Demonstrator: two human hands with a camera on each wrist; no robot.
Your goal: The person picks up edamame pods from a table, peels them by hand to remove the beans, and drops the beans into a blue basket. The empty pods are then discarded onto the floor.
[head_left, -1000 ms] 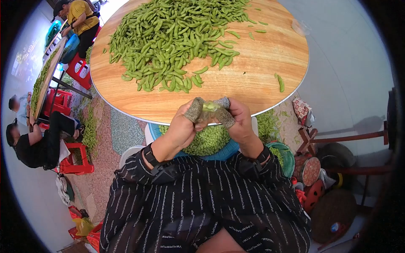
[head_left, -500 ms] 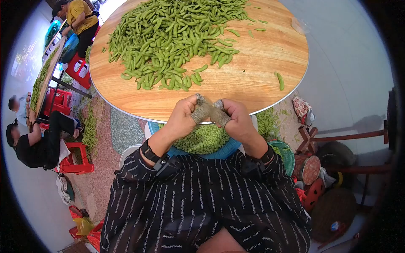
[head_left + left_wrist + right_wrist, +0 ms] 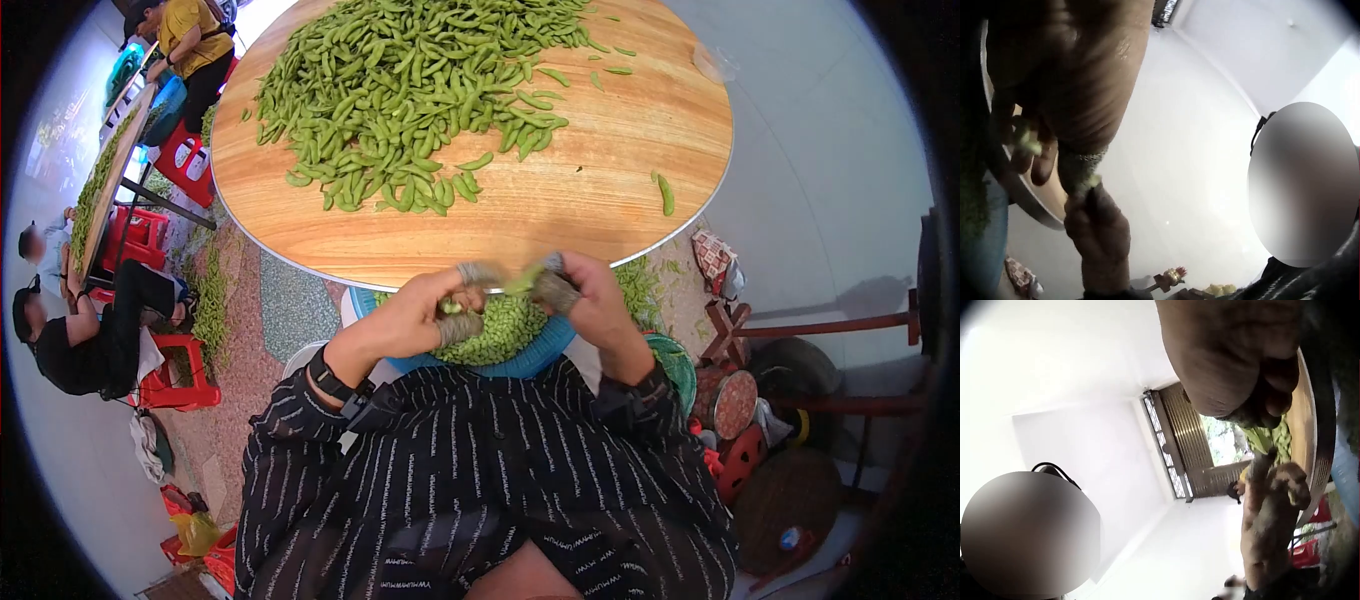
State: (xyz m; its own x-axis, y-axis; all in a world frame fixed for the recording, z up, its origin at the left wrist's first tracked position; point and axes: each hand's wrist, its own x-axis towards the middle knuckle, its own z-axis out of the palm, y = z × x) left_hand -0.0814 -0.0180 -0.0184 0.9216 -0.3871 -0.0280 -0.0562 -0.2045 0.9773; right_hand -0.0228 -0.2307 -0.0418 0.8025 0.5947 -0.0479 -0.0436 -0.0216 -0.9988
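Both hands hover over a blue basin (image 3: 545,352) full of green beans, just below the table's edge. They wear grey knitted finger covers (image 3: 460,328). My left hand (image 3: 462,300) pinches a small green piece (image 3: 452,306) between thumb and forefinger. My right hand (image 3: 548,280) pinches a split green pod (image 3: 520,283) that points toward the left hand. In the left wrist view the green piece (image 3: 1025,144) sits by the curled fingers. The right wrist view shows the pod (image 3: 1266,434) under the right hand's fingers and the left hand (image 3: 1272,512) beyond it.
A round wooden table (image 3: 600,180) carries a large heap of green pods (image 3: 420,90) and a stray pod (image 3: 665,195). A green basin (image 3: 682,372) sits at my right knee, a wooden stand (image 3: 800,330) beyond it. People sit on red stools (image 3: 175,375) at left.
The hands have dropped from the table's edge to over the blue basin and drawn apart. The pod they held together is now split between them.
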